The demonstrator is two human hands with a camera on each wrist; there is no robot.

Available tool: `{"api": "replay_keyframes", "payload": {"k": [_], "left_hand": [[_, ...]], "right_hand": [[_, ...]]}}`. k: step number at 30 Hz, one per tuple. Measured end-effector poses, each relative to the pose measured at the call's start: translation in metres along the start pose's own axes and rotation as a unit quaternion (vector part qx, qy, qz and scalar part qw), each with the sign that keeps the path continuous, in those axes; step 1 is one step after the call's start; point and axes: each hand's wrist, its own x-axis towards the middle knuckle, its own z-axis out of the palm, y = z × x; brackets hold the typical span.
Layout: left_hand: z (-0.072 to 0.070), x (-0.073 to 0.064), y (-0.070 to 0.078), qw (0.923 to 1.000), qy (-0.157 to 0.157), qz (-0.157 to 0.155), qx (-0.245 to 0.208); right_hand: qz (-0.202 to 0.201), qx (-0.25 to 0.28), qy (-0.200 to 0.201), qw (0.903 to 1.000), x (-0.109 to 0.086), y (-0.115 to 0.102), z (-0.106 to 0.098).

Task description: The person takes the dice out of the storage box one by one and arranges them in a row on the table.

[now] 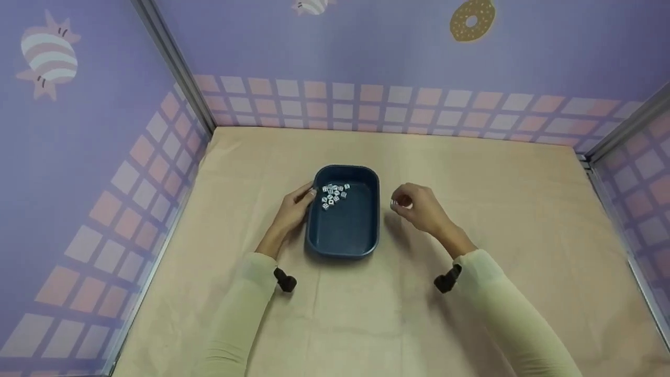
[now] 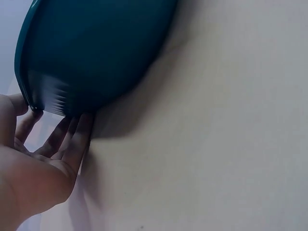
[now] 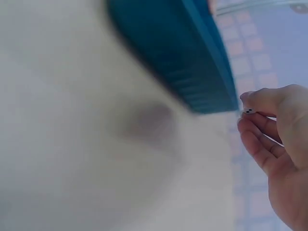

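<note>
A dark blue rectangular tray (image 1: 345,233) with rounded corners holds several small white dice (image 1: 331,197), gathered toward its upper left inside. My left hand (image 1: 292,209) grips the tray's left side, thumb at the rim and fingers against the outer wall, as the left wrist view also shows. Just right of the tray, my right hand (image 1: 420,208) pinches a white die (image 3: 249,111) between thumb and fingertips, above the cloth. Dark pips show on that die in the right wrist view; most of it is hidden by the fingers.
A beige cloth (image 1: 497,220) covers the table. Purple panels (image 1: 392,47) with pink and white squares stand at the back, left and right. Dark wrist mounts (image 1: 285,280) sit at both sleeve cuffs.
</note>
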Motion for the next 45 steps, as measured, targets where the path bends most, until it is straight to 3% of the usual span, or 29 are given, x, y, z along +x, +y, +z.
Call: {"api": "replay_keyframes", "payload": {"k": [7,12,19,30,40,45], "left_hand": [[-0.001,0.0,-0.001,0.9992,-0.015,-0.013,-0.034],[-0.002,0.0,0.0,0.998,-0.018,-0.017,-0.058],[0.002,0.003,-0.001,0.9984,-0.016,-0.01,-0.053],[0.0,-0.001,-0.007,0.9991,-0.001,-0.012,-0.042],[0.001,-0.002,-0.007,0.9978,0.01,-0.041,-0.052],[0.004,-0.001,-0.005,0.9982,0.013,-0.046,-0.035]], "right_hand": [[0.059,0.007,0.016,0.9981,-0.04,0.032,0.017],[0.092,0.024,0.004,0.9954,-0.049,0.04,0.023],[0.137,0.073,0.01,0.9878,-0.056,0.046,0.027],[0.144,0.092,0.021,0.9851,-0.057,0.045,0.033],[0.139,0.096,0.027,0.9852,-0.056,0.047,0.032],[0.141,0.101,0.02,0.9847,-0.056,0.05,0.029]]}}
